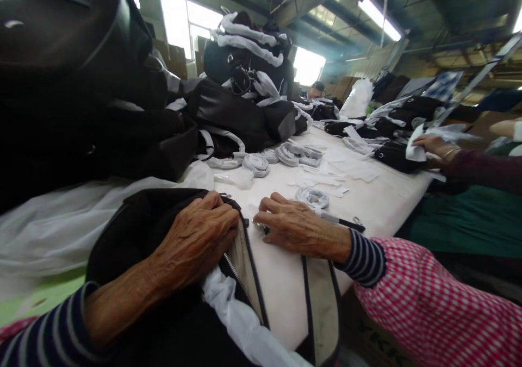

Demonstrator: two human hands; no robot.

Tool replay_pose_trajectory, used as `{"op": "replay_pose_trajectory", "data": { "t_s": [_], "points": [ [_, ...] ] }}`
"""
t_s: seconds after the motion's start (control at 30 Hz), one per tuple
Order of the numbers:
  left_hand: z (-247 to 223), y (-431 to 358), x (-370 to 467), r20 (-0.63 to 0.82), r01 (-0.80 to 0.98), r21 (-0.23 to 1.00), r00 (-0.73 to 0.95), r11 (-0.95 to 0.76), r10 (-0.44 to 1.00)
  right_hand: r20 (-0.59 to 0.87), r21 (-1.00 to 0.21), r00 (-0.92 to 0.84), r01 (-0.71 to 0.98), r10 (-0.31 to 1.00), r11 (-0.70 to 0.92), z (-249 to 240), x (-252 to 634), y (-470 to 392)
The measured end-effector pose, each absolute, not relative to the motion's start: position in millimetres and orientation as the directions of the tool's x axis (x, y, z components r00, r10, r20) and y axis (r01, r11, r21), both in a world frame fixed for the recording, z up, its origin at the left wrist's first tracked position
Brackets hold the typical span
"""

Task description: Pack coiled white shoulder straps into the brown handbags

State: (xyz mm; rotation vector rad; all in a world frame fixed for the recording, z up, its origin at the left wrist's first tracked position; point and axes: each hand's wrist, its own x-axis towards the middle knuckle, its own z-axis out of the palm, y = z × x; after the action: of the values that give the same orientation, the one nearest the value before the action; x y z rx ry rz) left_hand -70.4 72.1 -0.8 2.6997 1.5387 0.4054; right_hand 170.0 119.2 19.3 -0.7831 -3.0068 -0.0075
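A black bag (150, 318) lies in front of me, its zipped opening spread so that the beige lining (244, 266) shows. My left hand (199, 231) is closed on the bag's top edge beside the zipper (256, 269). White wrapping covers the handle (240, 312) that runs down the bag's front. Just to the right, my right hand (297, 225) has its fingers curled round a small metal clasp (263, 227) above the white table. The clasp's full shape is hidden by the fingers. Behind this hand sits a coiled, wrapped strap (312, 197) with a black end.
Black bags (232, 111) with wrapped handles are piled at the back left, and a large dark bag (81, 84) looms close on the left. Several wrapped strap coils (255, 164) lie on the table (383, 204). At right, another person's hand (434, 145) holds white material over a bag.
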Motion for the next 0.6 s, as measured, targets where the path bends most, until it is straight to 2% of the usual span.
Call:
{"op": "replay_pose_trajectory", "data": {
  "t_s": [0.1,0.2,0.27,0.33,0.47,0.6],
  "points": [
    [4,70,-67,0.162,0.885,0.115,0.432,-0.452,0.887,0.115,0.056,-0.869,0.490,0.482,0.870,4,168,117],
    [7,70,-65,0.129,0.889,0.043,0.447,-0.456,0.885,0.154,0.076,-0.868,0.487,0.472,0.870,-5,166,120],
    [7,71,-64,0.112,0.892,-0.005,0.450,-0.453,0.886,0.194,0.019,-0.857,0.490,0.477,0.872,-6,167,122],
    [8,72,-62,0.076,0.910,0.002,0.413,-0.414,0.908,0.261,-0.098,-0.823,0.497,0.504,0.862,-4,169,123],
    [15,74,-62,0.016,0.943,0.143,0.301,-0.300,0.953,0.418,-0.300,-0.734,0.445,0.536,0.844,5,161,116],
    [22,76,-68,0.000,0.897,0.368,0.262,-0.244,0.965,0.416,-0.303,-0.717,0.470,0.559,0.829,4,140,103]
  ]
}}
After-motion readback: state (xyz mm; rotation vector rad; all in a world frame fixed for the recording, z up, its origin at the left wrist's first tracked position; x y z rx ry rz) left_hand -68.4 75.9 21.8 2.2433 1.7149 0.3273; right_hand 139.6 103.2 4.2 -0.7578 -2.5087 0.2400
